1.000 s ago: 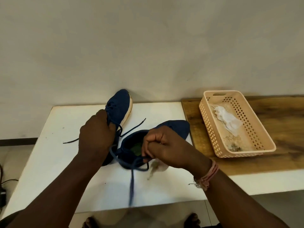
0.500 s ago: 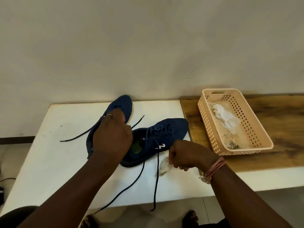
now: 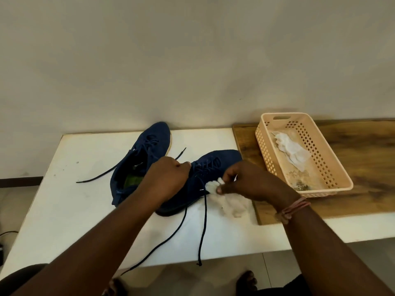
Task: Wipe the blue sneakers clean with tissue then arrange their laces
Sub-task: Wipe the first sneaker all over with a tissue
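Observation:
Two blue sneakers lie on the white table (image 3: pixel 70 210). The left sneaker (image 3: pixel 147 146) lies at the back, its laces spread out to both sides. The right sneaker (image 3: pixel 215 163) points toward the basket, and its loose laces (image 3: pixel 204 227) trail over the table's front edge. My left hand (image 3: pixel 168 178) rests curled on the right sneaker's collar. My right hand (image 3: pixel 245 180) pinches a white tissue (image 3: pixel 213 185) against that sneaker's side. More crumpled tissue (image 3: pixel 233 205) lies on the table beneath my right wrist.
A peach plastic basket (image 3: pixel 333 165) with used tissue (image 3: pixel 290 149) and some debris stands on a wooden board (image 3: pixel 363 146) at the right. A plain wall runs close behind the table. My feet show on the floor below the front edge.
My left hand moved from the left sneaker onto the right sneaker's collar. My right hand rose from the table with tissue to the right sneaker's side. The laces hang loose.

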